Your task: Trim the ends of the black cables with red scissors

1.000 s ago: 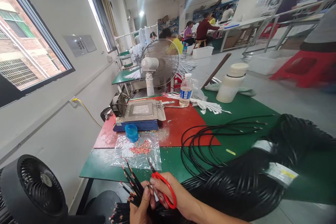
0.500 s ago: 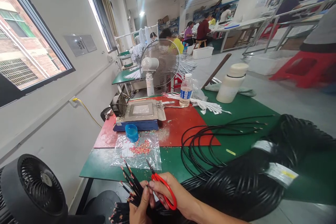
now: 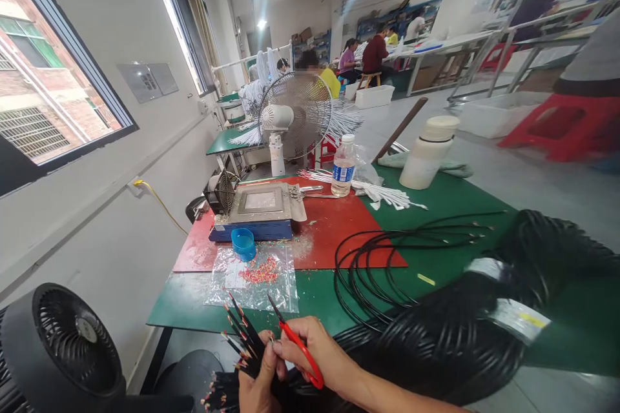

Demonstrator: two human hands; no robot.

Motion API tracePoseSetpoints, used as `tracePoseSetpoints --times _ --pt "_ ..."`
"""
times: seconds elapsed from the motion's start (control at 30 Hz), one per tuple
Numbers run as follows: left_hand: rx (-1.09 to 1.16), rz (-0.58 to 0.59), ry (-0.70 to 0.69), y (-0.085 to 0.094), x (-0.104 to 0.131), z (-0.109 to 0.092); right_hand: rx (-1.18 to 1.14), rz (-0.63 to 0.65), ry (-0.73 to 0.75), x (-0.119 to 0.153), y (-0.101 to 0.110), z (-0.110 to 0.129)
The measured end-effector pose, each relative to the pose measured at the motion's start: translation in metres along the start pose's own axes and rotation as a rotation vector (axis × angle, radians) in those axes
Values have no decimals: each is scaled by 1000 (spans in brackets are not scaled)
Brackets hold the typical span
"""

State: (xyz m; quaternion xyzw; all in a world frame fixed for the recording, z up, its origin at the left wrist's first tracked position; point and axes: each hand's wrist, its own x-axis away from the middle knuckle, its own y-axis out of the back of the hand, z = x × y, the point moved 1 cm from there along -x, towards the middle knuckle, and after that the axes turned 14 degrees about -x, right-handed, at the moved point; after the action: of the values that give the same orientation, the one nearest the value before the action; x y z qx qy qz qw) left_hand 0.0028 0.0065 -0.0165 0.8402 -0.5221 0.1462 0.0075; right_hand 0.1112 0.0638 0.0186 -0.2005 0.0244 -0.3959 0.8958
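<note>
My left hand (image 3: 259,377) is closed around a bunch of black cables (image 3: 247,339) whose stripped ends show reddish and pale wire tips. Red-handled scissors (image 3: 304,355) sit in my right hand (image 3: 314,348), blades pointing up and away to the left. The thumb and fingertips of my right hand pinch a small cable end right at my left thumb; the detail there is too small to make out. More black cable ends (image 3: 220,393) hang below my left hand. A large coil of black cable (image 3: 436,335) lies just right of my hands.
On the green table (image 3: 314,297) lie a clear bag (image 3: 285,293) with red-orange bits, a blue cup (image 3: 243,245) and a blue-based heating device (image 3: 256,210). A bottle (image 3: 343,168) and a white jug (image 3: 429,155) stand behind. A black fan (image 3: 62,342) is at left.
My fingertips have shifted slightly at the cable end, and the scissors have tilted and moved a little to the left. My left hand with its bunch is almost unmoved.
</note>
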Motion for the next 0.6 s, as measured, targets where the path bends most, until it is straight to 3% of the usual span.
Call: tracePoseSetpoints --times 0.3,0.6 --pt "22 27 -30 -5 2 -3 -216 12 -84 2 -2 9" --pt "30 53 -45 -3 4 0 -238 8 -96 3 -4 13"
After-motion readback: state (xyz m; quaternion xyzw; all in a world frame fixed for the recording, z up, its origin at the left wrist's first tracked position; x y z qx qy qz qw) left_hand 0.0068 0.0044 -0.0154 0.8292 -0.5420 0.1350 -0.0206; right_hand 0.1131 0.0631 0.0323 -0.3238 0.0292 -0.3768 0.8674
